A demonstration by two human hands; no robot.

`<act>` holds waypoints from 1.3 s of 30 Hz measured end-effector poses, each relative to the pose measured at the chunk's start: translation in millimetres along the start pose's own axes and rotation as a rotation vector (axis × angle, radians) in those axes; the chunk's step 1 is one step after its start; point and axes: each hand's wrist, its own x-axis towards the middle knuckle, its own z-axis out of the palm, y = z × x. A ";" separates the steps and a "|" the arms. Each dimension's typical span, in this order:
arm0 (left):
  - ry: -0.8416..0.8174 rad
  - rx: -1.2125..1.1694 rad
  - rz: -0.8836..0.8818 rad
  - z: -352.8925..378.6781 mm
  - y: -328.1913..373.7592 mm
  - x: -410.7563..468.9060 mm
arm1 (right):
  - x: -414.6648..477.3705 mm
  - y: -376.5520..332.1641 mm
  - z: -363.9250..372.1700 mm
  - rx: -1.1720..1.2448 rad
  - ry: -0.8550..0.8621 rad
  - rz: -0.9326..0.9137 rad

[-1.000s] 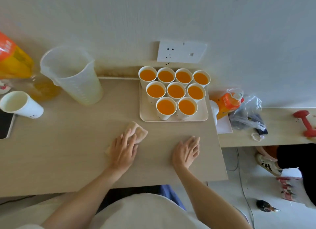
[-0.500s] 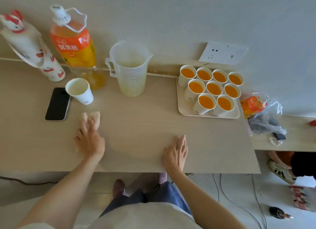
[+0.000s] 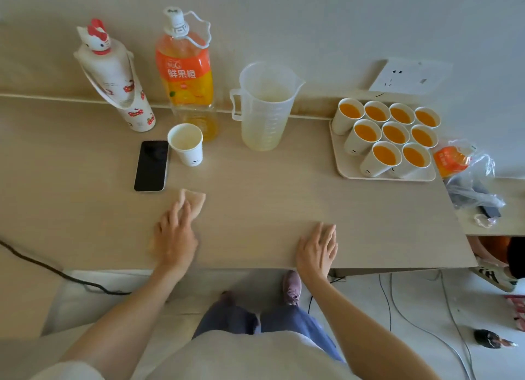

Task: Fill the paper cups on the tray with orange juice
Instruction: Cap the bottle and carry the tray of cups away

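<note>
The nine cups (image 3: 395, 134) stand full on the tray (image 3: 339, 163), far right. The left hand (image 3: 174, 237) presses a cloth (image 3: 194, 200) to the table (image 3: 255, 195) with flat fingers; the right hand (image 3: 316, 249) rests flat, holding nothing. Wipe with even pressure (steer clear of the phone (image 3: 152, 165)).

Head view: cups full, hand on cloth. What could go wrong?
The left hand presses the cloth near the phone and loose paper cup: a wide sweep could knock either. The tray of full cups sits at the right edge of the table: a bump could tip them.
</note>
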 end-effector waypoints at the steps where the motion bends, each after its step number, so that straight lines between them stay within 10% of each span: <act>1: 0.022 0.024 -0.087 -5.6 -5.3 -4.2 | -3.1 -3.6 2.4 0.004 -0.001 -0.003; 4: 0.059 0.010 -0.009 2.5 19.5 -25.8 | -8.8 -6.1 7.6 0.003 -0.011 -0.025; 11: -0.051 0.000 0.842 24.1 39.8 -23.5 | 1.0 -0.4 -3.5 -0.003 -0.021 -0.095; 15: -0.061 -0.044 0.126 15.3 47.3 10.8 | 13.0 10.6 -11.8 0.011 -0.020 -0.097; 17: -0.070 -0.022 0.049 20.0 87.2 7.4 | 21.5 21.3 -18.8 0.017 -0.021 -0.092; 23: -0.173 0.046 0.981 49.7 174.4 -11.5 | 53.9 55.9 -48.6 0.023 0.030 -0.047; 30: -0.410 -0.014 0.147 38.1 268.2 48.3 | 84.8 80.2 -70.7 0.020 0.053 0.021; 39: -0.453 0.067 0.252 45.6 262.7 0.2 | 57.4 54.8 -56.6 -0.015 -0.060 -0.306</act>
